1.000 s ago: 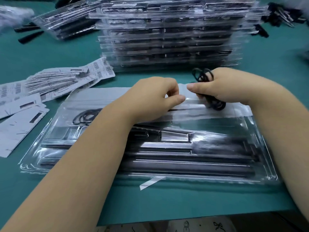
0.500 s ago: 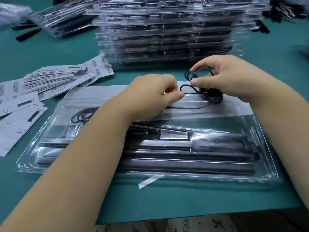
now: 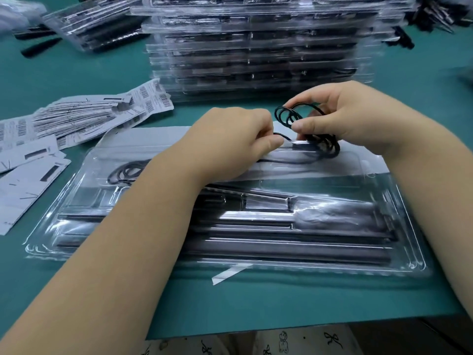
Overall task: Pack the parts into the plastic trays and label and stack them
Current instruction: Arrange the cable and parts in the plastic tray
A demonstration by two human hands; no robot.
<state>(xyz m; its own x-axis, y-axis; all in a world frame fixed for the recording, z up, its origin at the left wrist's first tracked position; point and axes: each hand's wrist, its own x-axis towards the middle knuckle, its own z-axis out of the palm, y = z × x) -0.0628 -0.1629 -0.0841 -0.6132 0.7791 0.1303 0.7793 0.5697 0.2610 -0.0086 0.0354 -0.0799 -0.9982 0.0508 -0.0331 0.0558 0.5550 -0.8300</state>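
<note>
Left hand: the left hand (image 3: 230, 144) is hovering over the far edge of the tray, fingers curled, thumb and forefinger pinching one thin black ring (image 3: 281, 135) at its tip.
Right hand: the right hand (image 3: 358, 116) is sitting at 3 o'clock of the left hand, just beside it, thumb and fingers closed around a bunch of black rings (image 3: 307, 129); loops are sticking out above the thumb and hanging below it.
Tray: a clear plastic tray (image 3: 409, 262) is lying flat on the table in front of the person, long side running left to right, under both forearms.
Tray contents: long black rods (image 3: 294, 254) are lying lengthwise in the near channels; a small coil of rings (image 3: 128, 171) is resting in the pocket at 10 o'clock of the tray.
White card: a white card (image 3: 153, 137) is lying under the far half of the tray, and a white strip (image 3: 227, 274) is poking out from its near edge.
Stack: a tall stack of packed trays (image 3: 256, 47) is standing at 12 o'clock, beyond the hands.
Second pile: a smaller pile of trays (image 3: 97, 26) is lying tilted at 11 o'clock.
Labels: barcode labels (image 3: 76, 116) are fanned out at 9 to 10 o'clock, near the tray's left end.
Table: the green table (image 3: 256, 303) is carrying everything; loose black parts (image 3: 435, 14) are lying at 1 o'clock, blurred.
</note>
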